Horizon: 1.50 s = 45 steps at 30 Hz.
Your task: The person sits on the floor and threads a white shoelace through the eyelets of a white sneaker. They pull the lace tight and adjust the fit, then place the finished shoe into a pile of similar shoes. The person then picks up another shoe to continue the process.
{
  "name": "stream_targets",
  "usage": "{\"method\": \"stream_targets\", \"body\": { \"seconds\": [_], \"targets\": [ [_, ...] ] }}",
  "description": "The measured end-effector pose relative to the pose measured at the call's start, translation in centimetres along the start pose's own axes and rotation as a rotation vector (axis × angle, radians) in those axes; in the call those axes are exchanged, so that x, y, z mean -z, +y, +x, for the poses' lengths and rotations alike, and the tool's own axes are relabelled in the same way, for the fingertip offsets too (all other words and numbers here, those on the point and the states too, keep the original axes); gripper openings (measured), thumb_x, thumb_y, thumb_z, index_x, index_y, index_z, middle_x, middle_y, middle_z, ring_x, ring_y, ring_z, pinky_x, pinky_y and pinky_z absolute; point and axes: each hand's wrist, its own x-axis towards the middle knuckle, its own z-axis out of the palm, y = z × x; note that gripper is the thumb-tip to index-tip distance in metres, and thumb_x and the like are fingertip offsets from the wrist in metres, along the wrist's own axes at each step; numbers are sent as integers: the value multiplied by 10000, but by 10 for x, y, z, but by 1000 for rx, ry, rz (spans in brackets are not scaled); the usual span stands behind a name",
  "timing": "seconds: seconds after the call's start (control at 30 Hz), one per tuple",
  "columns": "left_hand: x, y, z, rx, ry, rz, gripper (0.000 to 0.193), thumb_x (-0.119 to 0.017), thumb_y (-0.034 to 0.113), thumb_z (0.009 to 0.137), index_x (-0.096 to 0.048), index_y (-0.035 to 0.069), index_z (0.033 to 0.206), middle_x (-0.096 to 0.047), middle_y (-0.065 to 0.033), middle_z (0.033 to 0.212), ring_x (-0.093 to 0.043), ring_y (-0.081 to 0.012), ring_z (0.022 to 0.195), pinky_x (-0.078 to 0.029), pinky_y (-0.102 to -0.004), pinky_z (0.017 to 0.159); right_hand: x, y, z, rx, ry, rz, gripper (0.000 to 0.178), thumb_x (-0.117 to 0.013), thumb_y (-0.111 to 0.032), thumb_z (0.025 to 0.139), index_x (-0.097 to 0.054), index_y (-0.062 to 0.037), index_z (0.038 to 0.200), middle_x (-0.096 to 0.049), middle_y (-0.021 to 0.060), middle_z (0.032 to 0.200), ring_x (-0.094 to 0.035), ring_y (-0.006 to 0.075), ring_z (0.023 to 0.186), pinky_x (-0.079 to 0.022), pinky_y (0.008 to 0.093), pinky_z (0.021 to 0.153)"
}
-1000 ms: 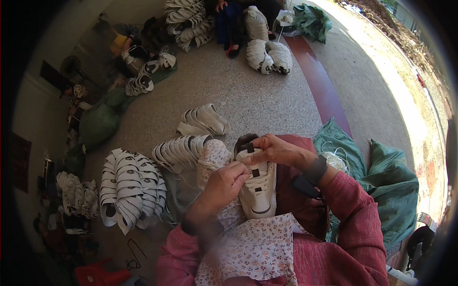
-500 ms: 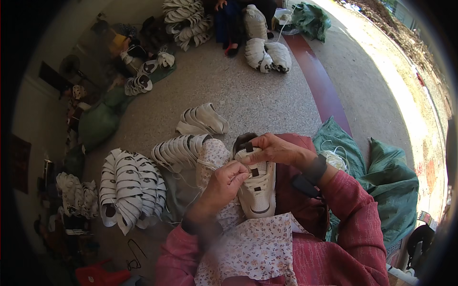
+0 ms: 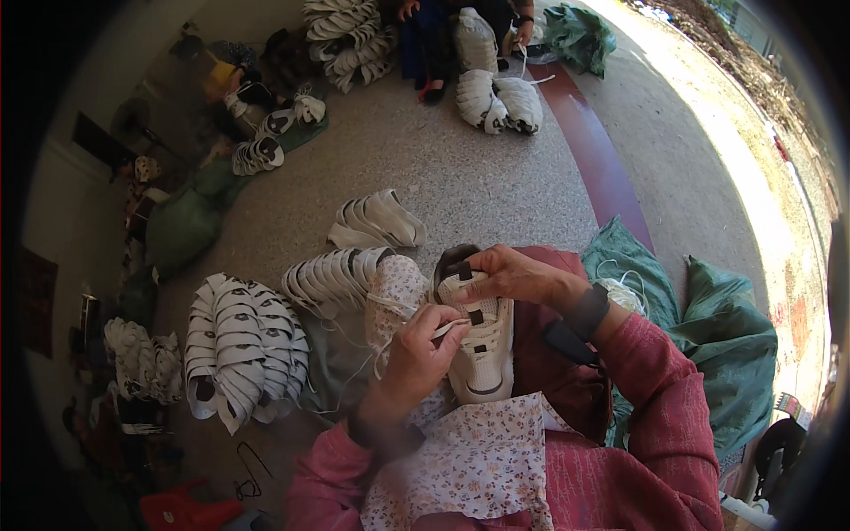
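Shoe: on lap, long axis running from near to far, toe end near. Right hand: grasping its far end. Left hand: just left of shoe's middle, nearer to toe, pinching lace.

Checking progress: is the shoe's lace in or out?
Partly in: the left hand pinches some lace, while more crosses the shoe nearer its toe.

Left hand pinching, right hand curled inward
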Motion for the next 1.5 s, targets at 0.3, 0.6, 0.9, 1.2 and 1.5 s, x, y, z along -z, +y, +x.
{"method": "stream_targets", "body": {
  "seconds": [0.3,0.6,0.9,1.2,1.5],
  "targets": [
    [-7,-1,10,-176,-25,299,72,-734,47,845,-682,50,896,-645,-103,917,-655,-295,882,-493,-401,756,2,6,4,29,-10,-21,249,-747,-180,911,-718,2,1079,-695,-17,911,-593,50,830,-506,267,744],
    [13,-29,29,127,-134,-318,583,-768,79,800,-479,24,1304,-565,-97,1260,-518,-210,1220,-409,-384,1067,-4,-6,-27,303,519,-535,205,-721,-158,903,-702,24,997,-691,58,810,-633,111,777,-511,295,703],
    [33,-18,79,528,-729,-553,550,-772,22,809,-559,-4,1316,-689,-62,1162,-657,-125,1037,-538,-274,908,-41,13,-72,30,375,-223,131,-681,-55,875,-691,47,957,-703,114,803,-665,153,732,-534,320,689],
    [27,-29,69,428,-657,-412,542,-780,-5,799,-584,-3,1304,-711,-56,1132,-672,-113,996,-551,-273,874,-39,11,-67,-100,298,-63,176,-709,-78,931,-649,32,1054,-668,22,849,-630,71,721,-534,231,594],
    [18,-32,65,343,-552,-420,421,-780,33,756,-660,-2,1157,-727,-30,956,-648,-81,851,-538,-261,768,-43,21,-69,53,350,-149,170,-718,-90,916,-634,21,1013,-673,44,804,-636,103,729,-517,270,640]
  ]
}}
